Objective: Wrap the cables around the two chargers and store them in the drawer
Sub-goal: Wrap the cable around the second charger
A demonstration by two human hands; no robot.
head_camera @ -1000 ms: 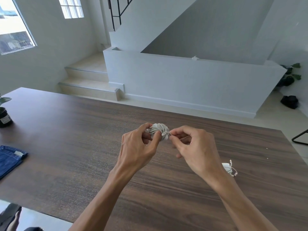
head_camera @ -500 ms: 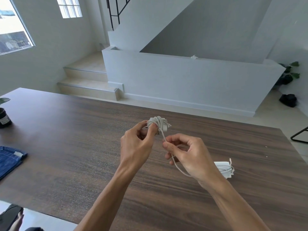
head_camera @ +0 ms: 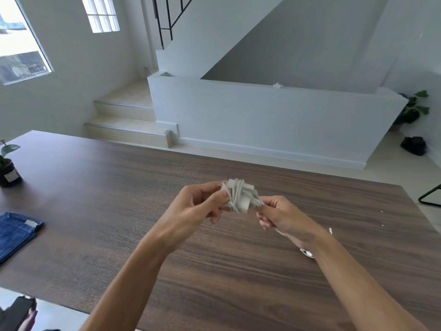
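Mid-frame, above dark wood table (head_camera: 119,211): left hand (head_camera: 191,216) closed around white charger (head_camera: 239,195) bound in its own cable, thumb pressed to windings; right hand (head_camera: 284,219) pinched cable end at bundle's right side, fingers curled shut; bundle held clear of tabletop; second charger (head_camera: 307,253) mostly hidden behind right wrist, lower right; folded denim (head_camera: 16,235) at left edge; potted plant (head_camera: 7,166) beyond it.
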